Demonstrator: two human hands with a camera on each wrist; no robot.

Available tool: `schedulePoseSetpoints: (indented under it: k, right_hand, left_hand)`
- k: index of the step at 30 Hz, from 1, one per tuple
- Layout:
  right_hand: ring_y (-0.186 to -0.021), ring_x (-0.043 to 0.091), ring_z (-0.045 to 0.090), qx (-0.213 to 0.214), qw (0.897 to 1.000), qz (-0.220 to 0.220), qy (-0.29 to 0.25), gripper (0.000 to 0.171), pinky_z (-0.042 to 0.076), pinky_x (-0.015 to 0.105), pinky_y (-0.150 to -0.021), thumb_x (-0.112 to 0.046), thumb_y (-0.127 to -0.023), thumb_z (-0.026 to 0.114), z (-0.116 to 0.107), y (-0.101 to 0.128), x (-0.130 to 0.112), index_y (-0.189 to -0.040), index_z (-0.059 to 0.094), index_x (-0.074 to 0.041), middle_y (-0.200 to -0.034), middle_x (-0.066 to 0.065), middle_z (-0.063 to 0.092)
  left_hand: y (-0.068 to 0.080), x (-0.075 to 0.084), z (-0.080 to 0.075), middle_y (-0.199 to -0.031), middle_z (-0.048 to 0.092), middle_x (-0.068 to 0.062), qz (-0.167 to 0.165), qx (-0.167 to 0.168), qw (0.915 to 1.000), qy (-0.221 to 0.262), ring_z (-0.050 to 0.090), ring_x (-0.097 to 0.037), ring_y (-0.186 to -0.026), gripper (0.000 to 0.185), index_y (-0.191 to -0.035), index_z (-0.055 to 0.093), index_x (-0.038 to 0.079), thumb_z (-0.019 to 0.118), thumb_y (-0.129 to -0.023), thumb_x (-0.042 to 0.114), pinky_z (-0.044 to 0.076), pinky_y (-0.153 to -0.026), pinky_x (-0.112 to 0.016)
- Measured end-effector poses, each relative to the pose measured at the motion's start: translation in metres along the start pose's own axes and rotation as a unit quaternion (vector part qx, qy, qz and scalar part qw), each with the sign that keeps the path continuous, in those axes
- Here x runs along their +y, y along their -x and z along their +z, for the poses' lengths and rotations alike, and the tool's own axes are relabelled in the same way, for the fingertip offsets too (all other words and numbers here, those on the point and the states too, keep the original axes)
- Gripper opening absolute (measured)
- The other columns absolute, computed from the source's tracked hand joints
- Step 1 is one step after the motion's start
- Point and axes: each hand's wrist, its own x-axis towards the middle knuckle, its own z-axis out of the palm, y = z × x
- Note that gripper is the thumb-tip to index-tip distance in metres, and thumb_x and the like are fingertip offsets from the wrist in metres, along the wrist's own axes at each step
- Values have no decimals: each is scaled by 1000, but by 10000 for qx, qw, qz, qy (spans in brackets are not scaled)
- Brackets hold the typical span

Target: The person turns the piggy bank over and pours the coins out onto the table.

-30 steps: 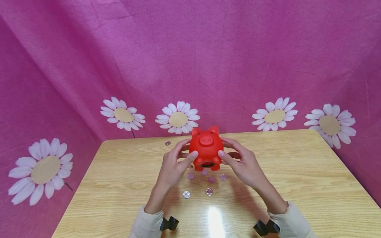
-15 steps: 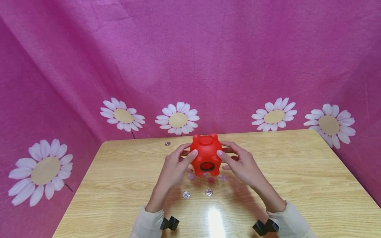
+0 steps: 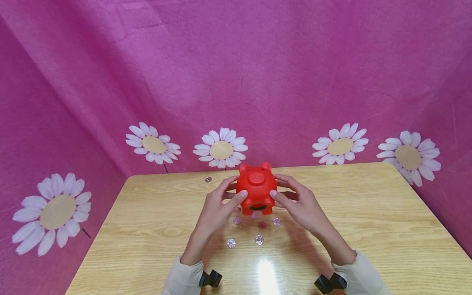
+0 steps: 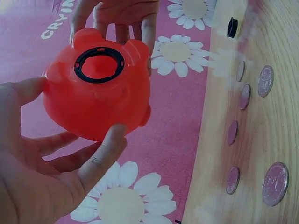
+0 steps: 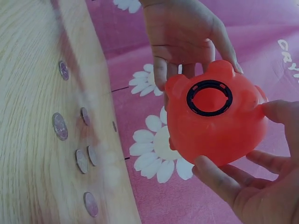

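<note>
Both hands hold a red piggy bank up over the table, its snout facing the person. My left hand grips its left side, thumb in front and fingers behind; my right hand does the same on the right. In the left wrist view, the underside of the piggy bank shows a round hole edged by a black ring. No plug covers that hole, and red interior shows through it. Several coins lie flat on the table below and in front of the piggy bank.
One more coin-like disc lies near the table's back left edge. In the left wrist view a small black plug-like piece sits on the wood. A pink cloth with printed daisies hangs behind the wooden table.
The piggy bank tipped back, turning its underside hole toward the person, then rocked forward so its face shows again. It now sits slightly lower than a second ago. Both hands keep their grip.
</note>
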Motion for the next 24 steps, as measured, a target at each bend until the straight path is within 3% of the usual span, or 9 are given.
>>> schedulePoseSetpoints:
  k: [6,12,15,20,24]
  right_hand:
    - [-124,44,72,-4,9997,-246,16,52,67,39,-93,-20,-104,71,-2,2,-2,-154,56,-12,-151,23,61]
    - [-125,44,71,42,9994,-357,13,52,66,35,-94,-19,-104,72,-3,2,-2,-153,57,-14,-151,21,61]
    - [-128,39,70,108,9982,-547,-209,53,65,32,-94,-13,-101,74,-3,3,-4,-152,58,-14,-152,16,61]
    - [-128,16,70,172,9904,-1141,-759,59,63,27,-97,2,-94,77,-4,6,-10,-150,58,-8,-148,2,63]
    - [-130,10,68,170,9859,-1426,-855,62,62,26,-100,7,-92,77,-5,8,-12,-150,58,-4,-147,-3,63]
  left_hand:
    - [2,4,0,-145,69,-11,177,196,9996,-54,73,-32,-118,59,-154,58,22,76,-99,32,68,-88,-46]
    - [4,7,-1,-146,68,-11,376,179,9991,0,72,-34,-121,60,-155,57,23,76,-97,27,67,-91,-44]
    - [5,8,-2,-149,65,-12,750,128,9968,263,69,-36,-125,62,-155,56,20,76,-96,21,67,-91,-40]
    - [6,11,-4,-149,63,-16,1630,166,9849,558,66,-40,-129,65,-153,56,9,77,-92,13,66,-93,-34]
    - [7,14,-4,-148,64,-18,1973,206,9782,620,65,-40,-132,67,-152,55,6,77,-89,9,66,-95,-35]
